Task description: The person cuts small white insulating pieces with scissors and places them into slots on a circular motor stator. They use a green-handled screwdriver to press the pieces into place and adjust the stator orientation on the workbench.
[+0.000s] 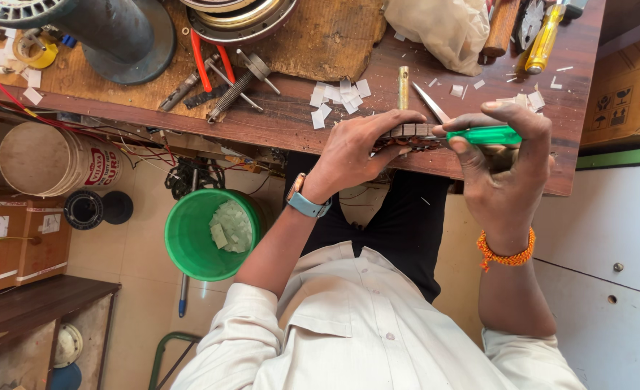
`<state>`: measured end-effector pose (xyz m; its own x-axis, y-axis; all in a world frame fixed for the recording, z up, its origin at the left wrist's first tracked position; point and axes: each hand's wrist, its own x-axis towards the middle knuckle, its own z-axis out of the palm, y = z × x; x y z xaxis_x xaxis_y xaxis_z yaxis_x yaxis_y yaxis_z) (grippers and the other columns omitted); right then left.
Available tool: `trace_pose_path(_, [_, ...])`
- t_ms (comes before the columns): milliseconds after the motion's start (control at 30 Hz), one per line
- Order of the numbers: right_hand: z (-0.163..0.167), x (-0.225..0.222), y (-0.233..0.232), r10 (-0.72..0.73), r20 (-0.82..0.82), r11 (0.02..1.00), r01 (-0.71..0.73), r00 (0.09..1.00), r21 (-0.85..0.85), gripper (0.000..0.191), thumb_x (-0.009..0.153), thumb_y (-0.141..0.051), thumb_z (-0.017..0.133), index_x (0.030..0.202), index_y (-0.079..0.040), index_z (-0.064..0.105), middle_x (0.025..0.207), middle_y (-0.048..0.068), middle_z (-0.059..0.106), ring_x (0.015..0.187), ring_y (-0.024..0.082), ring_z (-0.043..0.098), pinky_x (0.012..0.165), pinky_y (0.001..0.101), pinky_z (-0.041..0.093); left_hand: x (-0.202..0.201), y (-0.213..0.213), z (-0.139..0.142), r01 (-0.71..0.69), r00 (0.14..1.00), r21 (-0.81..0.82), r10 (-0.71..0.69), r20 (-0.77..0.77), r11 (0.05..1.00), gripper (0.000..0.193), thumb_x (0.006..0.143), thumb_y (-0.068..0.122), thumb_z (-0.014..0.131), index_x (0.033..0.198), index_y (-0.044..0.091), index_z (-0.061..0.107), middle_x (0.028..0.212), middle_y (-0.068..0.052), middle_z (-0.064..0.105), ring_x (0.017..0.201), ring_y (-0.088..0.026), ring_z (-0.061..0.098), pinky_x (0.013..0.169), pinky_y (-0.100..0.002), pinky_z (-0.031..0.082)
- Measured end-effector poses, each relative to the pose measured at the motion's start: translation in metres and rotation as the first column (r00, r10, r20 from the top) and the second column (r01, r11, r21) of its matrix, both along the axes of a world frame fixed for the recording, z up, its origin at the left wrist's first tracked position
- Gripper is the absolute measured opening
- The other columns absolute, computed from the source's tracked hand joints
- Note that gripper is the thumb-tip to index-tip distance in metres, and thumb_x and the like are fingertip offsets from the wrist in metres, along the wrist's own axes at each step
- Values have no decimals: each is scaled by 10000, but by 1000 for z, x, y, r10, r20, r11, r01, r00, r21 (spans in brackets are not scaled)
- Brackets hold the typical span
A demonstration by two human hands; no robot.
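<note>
A flat, dark part with a metal face and copper-coloured winding (407, 136) is held at the near edge of the wooden counter (291, 119), just below the centre of the view. The left hand (356, 152) is clamped on it from the nine o'clock side, fingers laid over its top and thumb underneath. The right hand (504, 162) is closed round the green handle of a screwdriver (485, 135), which lies level and is aimed toward nine o'clock, so that its tip meets the part at the three o'clock end; the tip itself is hidden by the fingers. The step in hand is judged to be prying or pressing along the part's edge. A steady grip from the left hand and a small, controlled push along the screwdriver's line are called for next, since a slip could drive the tip toward the left fingers. White paper scraps (338, 97) and a brass rod (403, 87) lie at twelve o'clock from the part. A green bucket (190, 242) stands on the floor at eight o'clock.
</note>
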<state>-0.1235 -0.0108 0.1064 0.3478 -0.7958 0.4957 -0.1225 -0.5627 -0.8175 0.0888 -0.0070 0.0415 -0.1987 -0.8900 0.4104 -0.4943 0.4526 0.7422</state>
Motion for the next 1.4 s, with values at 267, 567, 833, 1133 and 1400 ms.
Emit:
trace_pose_path(267, [18, -10, -5, -4, -74, 987, 16, 997, 158, 363, 1121, 17, 647, 1343, -45, 366, 1160, 170, 698, 1063, 188, 730, 770, 225, 568, -3, -1, 4, 8, 997, 20, -9, 72, 1000, 521, 888, 159, 789, 1353, 266, 579, 1137, -22, 767, 927, -256, 745, 766, -379, 589])
trace_pose_path(567, [0, -9, -8, 56, -51, 998, -56, 997, 3, 366, 1126, 37, 650, 1348, -52, 373, 1129, 184, 700, 1072, 198, 741, 807, 245, 579, -13, 2, 2, -86, 995, 92, 81, 50, 992, 512, 850, 173, 820, 1298, 296, 606, 1010, -9, 770, 896, -252, 756, 734, -385, 590])
trace_pose_path(833, [-4, -2, -2, -68, -199, 997, 61, 978, -37, 362, 990, 68, 710, 1255, -16, 479, 1029, 186, 770, 831, 204, 700, 643, 272, 522, -20, 5, -1, -111, 993, 8, 111, -43, 994, 440, 838, 115, 784, 1239, 225, 639, 1042, -37, 763, 908, -256, 755, 760, -376, 606])
trace_pose_path(1133, [-43, 5, 13, -76, -26, 978, 70, 997, -198, 415, 1106, -9, 661, 1423, -82, 403, 1042, 142, 705, 1015, 227, 738, 928, 338, 620, -26, -6, 3, -174, 984, 122, 177, -19, 977, 329, 843, 103, 782, 1140, 174, 659, 894, -70, 761, 847, -292, 754, 700, -410, 585])
trace_pose_path(1400, [-57, 8, 16, -27, 52, 959, 41, 998, -282, 570, 1104, -78, 645, 1550, -109, 290, 1048, 118, 696, 963, 229, 726, 918, 382, 636, -29, -7, -3, -131, 967, -29, 121, -223, 991, 359, 776, 26, 734, 1109, 138, 659, 1234, -87, 744, 956, -263, 756, 797, -345, 616])
